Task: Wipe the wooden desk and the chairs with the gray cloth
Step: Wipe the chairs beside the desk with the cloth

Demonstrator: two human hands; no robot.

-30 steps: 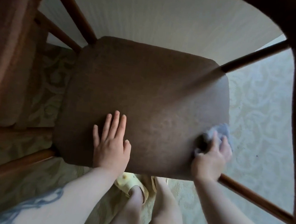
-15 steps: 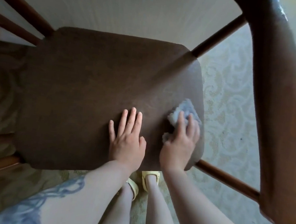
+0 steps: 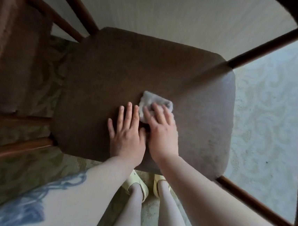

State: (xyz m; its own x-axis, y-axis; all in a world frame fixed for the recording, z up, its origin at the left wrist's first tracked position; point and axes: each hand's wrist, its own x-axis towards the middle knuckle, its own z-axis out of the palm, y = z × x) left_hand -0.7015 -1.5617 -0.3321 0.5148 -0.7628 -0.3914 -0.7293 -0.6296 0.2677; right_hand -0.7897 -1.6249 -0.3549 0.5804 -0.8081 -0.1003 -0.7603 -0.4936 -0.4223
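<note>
Half gray cloth (image 3: pixel 154 102) under right hand (image 3: pixel 163 130) – rest blurred

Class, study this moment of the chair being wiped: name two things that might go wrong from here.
The gray cloth is bunched under the right hand, so it may miss patches of the chair seat. The right hand sits beside the flat left hand, so a further sweep may bump it.

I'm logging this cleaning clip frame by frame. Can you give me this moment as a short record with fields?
surface: brown chair seat
tool: gray cloth, bunched, lying on the seat
right hand: fingers spread over the cloth, pressing it down
left hand: flat on the seat, beside the right hand
floor: pale patterned carpet
feet: yellow slippers below the seat's front edge
</note>
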